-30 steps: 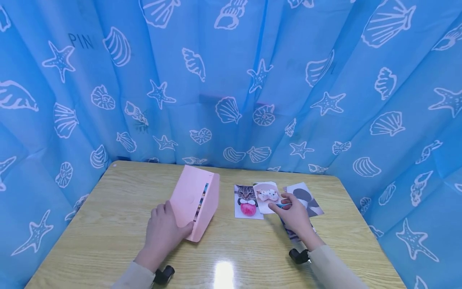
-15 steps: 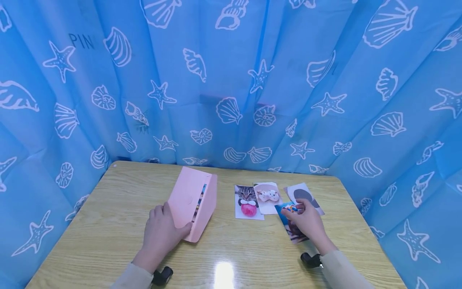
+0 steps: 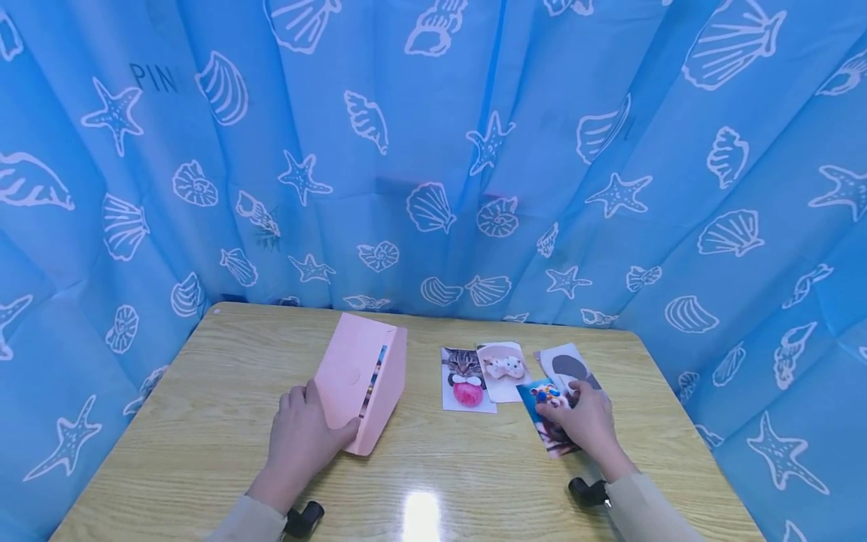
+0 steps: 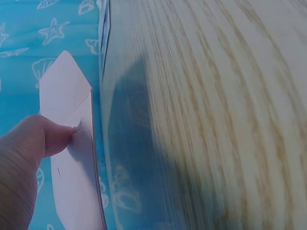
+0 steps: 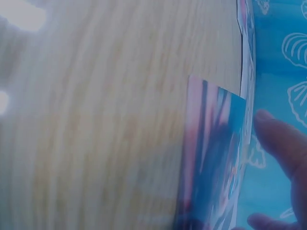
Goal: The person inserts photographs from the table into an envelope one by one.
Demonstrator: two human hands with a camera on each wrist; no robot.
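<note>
In the head view my left hand [image 3: 305, 429] grips a pale pink envelope [image 3: 345, 361] tilted up on the table, its thumb at the front. Strips of coloured print show through the envelope's gap. The left wrist view shows the thumb pressed against the folded flap [image 4: 72, 96]. My right hand [image 3: 589, 421] hovers low over a blue photo card [image 3: 535, 399] of an animal with colourful goggles, thumb and fingers spread apart. From the right wrist, the thumb [image 5: 280, 139] shows beside this card [image 5: 216, 158]. The hand covers part of the card.
Left of the blue card lie a photo of a cat with a pink pompom [image 3: 467, 380] and one of two white animals [image 3: 504, 369], their edges overlapping. A grey and white photo [image 3: 565, 361] lies behind my right hand. A blue shell-print curtain [image 3: 433, 150] hangs along the table's back.
My right hand has moved to the right from beside the white-animal photo, uncovering more of the blue card. My left hand and the envelope have shifted only slightly.
</note>
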